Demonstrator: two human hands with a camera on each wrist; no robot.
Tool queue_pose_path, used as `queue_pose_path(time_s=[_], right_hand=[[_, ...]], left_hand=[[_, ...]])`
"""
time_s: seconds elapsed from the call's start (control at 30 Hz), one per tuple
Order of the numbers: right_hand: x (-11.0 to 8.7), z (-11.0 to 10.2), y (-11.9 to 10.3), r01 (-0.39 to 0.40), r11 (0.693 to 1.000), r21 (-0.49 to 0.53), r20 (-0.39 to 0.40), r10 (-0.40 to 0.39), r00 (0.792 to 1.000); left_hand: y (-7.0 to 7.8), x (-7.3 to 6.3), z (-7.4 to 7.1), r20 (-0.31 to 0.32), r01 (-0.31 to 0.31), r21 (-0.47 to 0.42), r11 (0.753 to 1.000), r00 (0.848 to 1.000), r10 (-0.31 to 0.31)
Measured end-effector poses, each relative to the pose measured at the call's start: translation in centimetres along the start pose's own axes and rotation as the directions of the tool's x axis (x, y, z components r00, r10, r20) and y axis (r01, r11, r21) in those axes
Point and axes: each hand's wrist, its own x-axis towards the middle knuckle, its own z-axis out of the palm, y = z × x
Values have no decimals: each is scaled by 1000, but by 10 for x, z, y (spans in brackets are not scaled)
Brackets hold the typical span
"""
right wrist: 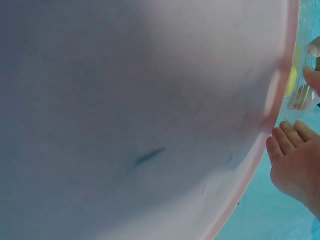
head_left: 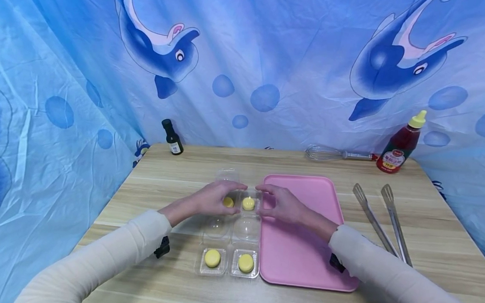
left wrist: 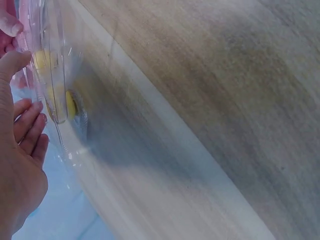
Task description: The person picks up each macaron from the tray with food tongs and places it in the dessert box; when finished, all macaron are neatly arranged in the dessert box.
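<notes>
Four-sided clear plastic boxes stand in two rows, each with a smooth round yellow pastry. Both hands flank the far right box, whose lid is folded over it. My left hand grips its left corners with thumb and index finger, its other fingers partly hiding the far left box's pastry. Across from it, my right hand grips the right corners, above the pink tray's edge. In the left wrist view, the left hand is beside the clear plastic; in the right wrist view, the right hand has fairly straight fingers.
Nearer me are two boxes with lids open, holding a left pastry and a right pastry. The pink tray borders them. Metal tongs, a whisk, a red sauce bottle and a dark bottle lie or stand around.
</notes>
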Motion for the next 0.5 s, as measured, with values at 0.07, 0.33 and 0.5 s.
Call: queue_pose_path(time_s=[0.07, 0.33, 0.5], right_hand=[[0, 0, 0, -1, 1000, -12, 6, 1, 1000], [-1, -1, -3, 7, 998, -58, 30, -6, 1000], [-1, -2, -5, 22, 997, -71, 33, -20, 999]], left_hand=[[1, 0, -1, 0, 3, 22, 1000, 1000, -3], [5, -1, -4, 9, 2, 79, 997, 1000, -3], [5, -1, -6, 12, -9, 97, 995, 1000, 8]])
